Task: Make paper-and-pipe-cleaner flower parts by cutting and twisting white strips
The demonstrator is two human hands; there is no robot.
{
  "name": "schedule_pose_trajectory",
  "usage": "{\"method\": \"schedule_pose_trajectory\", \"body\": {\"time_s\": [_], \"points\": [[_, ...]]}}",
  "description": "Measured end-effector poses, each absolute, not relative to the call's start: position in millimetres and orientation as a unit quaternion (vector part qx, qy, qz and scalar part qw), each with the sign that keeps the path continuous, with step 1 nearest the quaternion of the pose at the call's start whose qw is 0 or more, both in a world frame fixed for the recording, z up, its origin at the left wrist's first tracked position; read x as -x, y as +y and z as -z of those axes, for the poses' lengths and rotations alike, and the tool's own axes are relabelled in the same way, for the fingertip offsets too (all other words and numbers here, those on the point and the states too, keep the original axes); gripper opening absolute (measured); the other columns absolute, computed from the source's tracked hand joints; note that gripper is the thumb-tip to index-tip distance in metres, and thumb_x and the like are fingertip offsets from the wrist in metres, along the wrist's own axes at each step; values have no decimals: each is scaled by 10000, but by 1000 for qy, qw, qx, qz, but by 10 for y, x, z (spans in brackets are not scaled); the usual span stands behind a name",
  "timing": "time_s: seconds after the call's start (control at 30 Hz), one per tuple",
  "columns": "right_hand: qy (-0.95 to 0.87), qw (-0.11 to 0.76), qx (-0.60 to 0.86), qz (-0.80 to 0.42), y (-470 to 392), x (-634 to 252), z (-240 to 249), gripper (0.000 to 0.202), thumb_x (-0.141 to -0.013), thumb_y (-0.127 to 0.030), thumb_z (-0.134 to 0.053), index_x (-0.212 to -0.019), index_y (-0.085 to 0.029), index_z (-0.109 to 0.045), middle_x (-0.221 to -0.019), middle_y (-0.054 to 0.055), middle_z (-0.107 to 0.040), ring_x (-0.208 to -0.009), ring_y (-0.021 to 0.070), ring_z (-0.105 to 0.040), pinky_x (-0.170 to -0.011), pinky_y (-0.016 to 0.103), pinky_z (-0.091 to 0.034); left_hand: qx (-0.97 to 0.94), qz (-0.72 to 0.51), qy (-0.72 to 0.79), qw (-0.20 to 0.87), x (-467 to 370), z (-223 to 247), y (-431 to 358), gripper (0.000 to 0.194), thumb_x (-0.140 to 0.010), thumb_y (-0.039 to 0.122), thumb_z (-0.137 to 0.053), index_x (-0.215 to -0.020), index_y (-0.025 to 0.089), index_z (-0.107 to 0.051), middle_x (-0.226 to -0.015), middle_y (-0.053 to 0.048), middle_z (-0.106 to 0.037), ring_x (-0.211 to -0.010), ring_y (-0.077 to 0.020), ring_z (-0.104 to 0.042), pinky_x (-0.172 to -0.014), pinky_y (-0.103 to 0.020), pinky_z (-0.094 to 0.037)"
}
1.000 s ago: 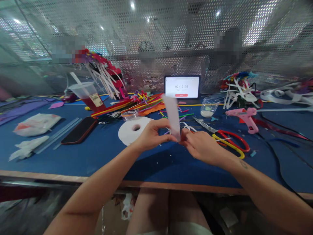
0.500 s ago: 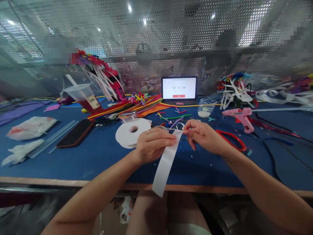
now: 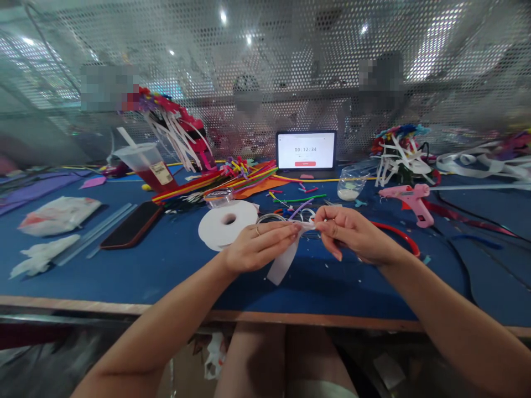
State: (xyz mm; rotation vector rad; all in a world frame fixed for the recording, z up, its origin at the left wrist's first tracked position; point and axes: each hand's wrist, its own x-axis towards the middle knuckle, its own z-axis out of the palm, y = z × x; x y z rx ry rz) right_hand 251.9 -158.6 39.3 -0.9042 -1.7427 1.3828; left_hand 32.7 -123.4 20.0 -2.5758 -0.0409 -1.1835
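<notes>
A white ribbon (image 3: 284, 264) hangs below my fingers over the blue table, its upper end bunched between both hands. My left hand (image 3: 263, 243), with a ring on one finger, pinches the ribbon between thumb and fingertips. Close by on the right, my right hand (image 3: 346, 232) grips the bunched end with thumb and index finger, its other fingers curled. Left of the hands lies a white ribbon spool (image 3: 211, 225). Scissors with red handles (image 3: 400, 235) are partly hidden behind my right hand.
A pink glue gun (image 3: 417, 203) lies at the right. Behind stand a tablet (image 3: 306, 157) and a clear cup (image 3: 349, 185). To the left are a phone (image 3: 133, 225), a drink cup (image 3: 153, 171), a plastic packet (image 3: 58, 214) and colourful pipe cleaners (image 3: 199, 185).
The ribbon's upper part is now bunched between my hands, and its hanging tail looks shorter and higher. My left hand has shifted slightly, its fingers straighter.
</notes>
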Motion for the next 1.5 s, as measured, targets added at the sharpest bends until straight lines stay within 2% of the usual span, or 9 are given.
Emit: {"method": "schedule_pose_trajectory", "body": {"time_s": [0.1,0.27,0.4,0.53,0.67,0.87,1.07,1.2,1.5], "points": [[-699,362,366,-496,-1598,-2519,-416,235,-858,-413,-466,-808,-189,-416,-441,-69,-525,-408,66,-438,-458,219,-299,890,452,-59,-4,-335,-172,-1192,267,-750,19,-488,-940,150,-621,-1031,-91,-668,-971,-173,-628,-816,-308,-540],[-734,372,407,-397,-1611,-2481,-385,170,-883,-361,-425,-836,-198,-414,-454,-64,-540,-430,77,-456,-491,224,-334,710,505,-155,-466,-391,-183,-1098,193,-780,197,-498,-933,152,-606,-969,-95,-658,-816,-172,-655,-724,-315,-538],[-757,358,423,-346,-1633,-2404,-344,130,-884,-324,-415,-836,-203,-409,-472,-60,-554,-452,88,-500,-527,225,-360,650,384,-235,-613,-522,-192,-1173,329,-673,308,-684,-944,137,-607,-889,-82,-672,-803,-164,-644,-681,-248,-507],[-769,353,428,-317,-1650,-2343,-326,87,-877,-276,-410,-827,-205,-406,-473,-60,-555,-476,94,-520,-549,223,-366,621,370,-279,-632,-635,-173,-1303,219,-701,313,-679,-734,119,-582,-645,-7,-619,-555,-80,-582,-540,-187,-454],[-748,348,414,-384,-1632,-2338,-325,154,-882,-336,-398,-813,-199,-411,-447,-63,-534,-432,90,-481,-511,219,-354,639,407,-270,-595,-642,-170,-1325,221,-688,309,-690,-673,113,-588,-595,11,-593,-417,-35,-474,-412,-164,-390],[-694,317,379,-524,-1595,-2352,-341,284,-871,-462,-389,-777,-194,-407,-415,-73,-506,-372,67,-407,-434,196,-275,662,416,-262,-565,-594,-198,-1319,167,-666,265,-706,-684,120,-625,-571,11,-593,-395,-38,-475,-379,-161,-373],[-762,316,401,-399,-1629,-2356,-365,227,-915,-398,-327,-824,-204,-402,-513,-50,-559,-488,87,-483,-536,215,-342,642,433,-276,-569,-582,-155,-1325,141,-653,239,-716,-702,129,-642,-509,31,-570,-354,-19,-405,-340,-150,-290],[-784,323,394,-354,-1641,-2367,-360,166,-909,-338,-375,-815,-205,-407,-545,-48,-568,-538,90,-500,-594,227,-357,628,441,-263,-585,-593,-133,-1320,133,-671,236,-704,-710,129,-637,-511,29,-582,-360,-17,-407,-348,-145,-291],[-659,367,313,-577,-1594,-2342,-252,204,-886,-375,-415,-790,-200,-379,-461,-70,-526,-385,56,-403,-418,189,-230,630,413,-242,-612,-601,-195,-1354,231,-694,282,-686,-622,116,-543,-534,18,-586,-399,-34,-485,-386,-138,-378]]}}
